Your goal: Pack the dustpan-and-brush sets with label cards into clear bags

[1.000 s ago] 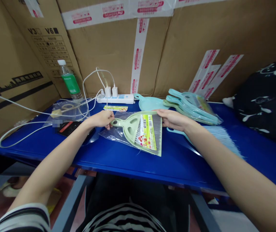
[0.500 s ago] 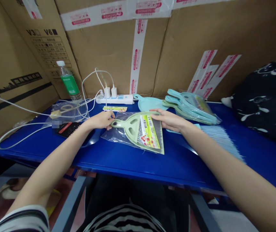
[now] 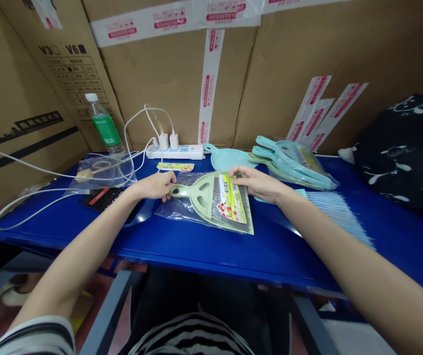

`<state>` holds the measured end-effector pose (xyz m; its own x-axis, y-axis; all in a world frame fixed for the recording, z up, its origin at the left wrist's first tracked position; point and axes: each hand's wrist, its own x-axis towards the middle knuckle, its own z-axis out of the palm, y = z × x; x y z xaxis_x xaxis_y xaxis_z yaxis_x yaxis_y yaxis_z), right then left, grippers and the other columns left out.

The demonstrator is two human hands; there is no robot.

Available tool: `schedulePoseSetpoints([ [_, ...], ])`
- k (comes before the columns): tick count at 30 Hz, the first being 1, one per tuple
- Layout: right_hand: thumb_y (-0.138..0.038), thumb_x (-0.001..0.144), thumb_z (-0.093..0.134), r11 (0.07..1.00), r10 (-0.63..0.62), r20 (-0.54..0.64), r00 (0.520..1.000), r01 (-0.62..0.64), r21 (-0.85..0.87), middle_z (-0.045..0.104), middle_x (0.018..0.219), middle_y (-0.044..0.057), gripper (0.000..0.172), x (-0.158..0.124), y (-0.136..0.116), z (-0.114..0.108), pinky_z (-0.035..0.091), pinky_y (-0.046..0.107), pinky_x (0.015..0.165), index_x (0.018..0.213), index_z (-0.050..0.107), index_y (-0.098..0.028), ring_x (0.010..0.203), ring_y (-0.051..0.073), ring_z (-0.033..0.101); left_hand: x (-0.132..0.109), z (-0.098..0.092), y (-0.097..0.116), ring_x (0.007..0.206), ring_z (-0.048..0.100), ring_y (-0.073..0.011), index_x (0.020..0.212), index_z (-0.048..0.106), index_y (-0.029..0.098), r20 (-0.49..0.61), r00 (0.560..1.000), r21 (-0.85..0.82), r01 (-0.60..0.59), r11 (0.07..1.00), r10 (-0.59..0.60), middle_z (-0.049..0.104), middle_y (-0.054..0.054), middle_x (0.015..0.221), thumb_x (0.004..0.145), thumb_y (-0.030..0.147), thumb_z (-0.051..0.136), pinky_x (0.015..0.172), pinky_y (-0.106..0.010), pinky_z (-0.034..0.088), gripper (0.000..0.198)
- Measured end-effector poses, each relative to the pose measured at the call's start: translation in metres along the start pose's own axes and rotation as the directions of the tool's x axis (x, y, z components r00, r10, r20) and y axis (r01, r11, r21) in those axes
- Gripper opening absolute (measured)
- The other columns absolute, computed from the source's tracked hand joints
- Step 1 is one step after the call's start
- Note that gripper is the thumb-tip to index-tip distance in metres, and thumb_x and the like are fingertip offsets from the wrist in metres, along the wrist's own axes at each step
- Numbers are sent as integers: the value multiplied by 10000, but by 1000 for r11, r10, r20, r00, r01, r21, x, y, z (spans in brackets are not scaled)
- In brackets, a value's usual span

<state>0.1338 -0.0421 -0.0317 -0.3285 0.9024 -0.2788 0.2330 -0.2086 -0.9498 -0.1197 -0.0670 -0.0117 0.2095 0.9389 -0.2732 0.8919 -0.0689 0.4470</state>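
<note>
Pale green dustpan (image 3: 206, 197) in a plastic bag (image 3: 170, 209) lies flat on a blue shelf (image 3: 196, 251), handle pointing left; left hand (image 3: 154, 186) curled at the handle, pinch unclear; right hand (image 3: 255, 182) spread on the far edge.

The left forearm (image 3: 85, 241) and the right forearm (image 3: 344, 241) are bare, and they reach forward from the lower corners of the view toward the middle. The left hand (image 3: 154, 186) lies palm down, with its fingers (image 3: 165, 196) curled inward and the wrist almost straight. The right hand (image 3: 257, 182) is also palm down, and its fingers (image 3: 238, 171) stretch forward, a little spread. The two hands stay well apart. A black-and-white striped sleeve (image 3: 35, 335) covers the left upper arm
</note>
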Motion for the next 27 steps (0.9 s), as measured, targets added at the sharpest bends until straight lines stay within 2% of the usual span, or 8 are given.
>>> schedulePoseSetpoints([
  [4,-66,814,551,1000,12,10,1000,-12,-13,594,759,-22,157,-2,-3,0,465,167,542,759,504,-205,662,77,589,-1,-1,-1,534,615,-135,1070,489,150,15,1000,29,-5,1000,5,649,-6,632,826,165,354,553,-239,465,279],
  [11,-137,702,689,986,-72,-16,997,69,-153,568,722,-19,161,2,2,-5,459,210,524,733,544,-201,661,114,566,-2,-2,0,533,610,-137,1061,492,145,23,1000,48,-9,999,8,649,-9,640,823,181,346,578,-249,468,282],
  [17,-205,617,786,980,-116,8,993,115,-165,558,707,-21,262,5,6,-7,480,230,539,702,538,-201,657,124,565,-2,-2,1,534,602,-138,1044,489,153,38,999,55,3,999,-5,627,12,619,828,190,351,610,-262,471,259],
  [21,-263,706,741,993,-88,55,995,92,-75,619,793,7,225,5,6,-12,520,254,609,725,522,-216,742,145,604,-3,-3,3,526,600,-131,1010,490,157,37,999,69,12,998,-15,626,15,626,832,173,341,606,-259,468,233],
  [27,-205,790,655,999,-50,175,983,51,1,645,838,0,161,4,3,-20,541,237,635,793,497,-237,778,131,630,-6,-5,7,564,625,-143,954,510,166,26,999,158,18,987,-23,597,33,553,849,168,316,619,-257,460,220],
])
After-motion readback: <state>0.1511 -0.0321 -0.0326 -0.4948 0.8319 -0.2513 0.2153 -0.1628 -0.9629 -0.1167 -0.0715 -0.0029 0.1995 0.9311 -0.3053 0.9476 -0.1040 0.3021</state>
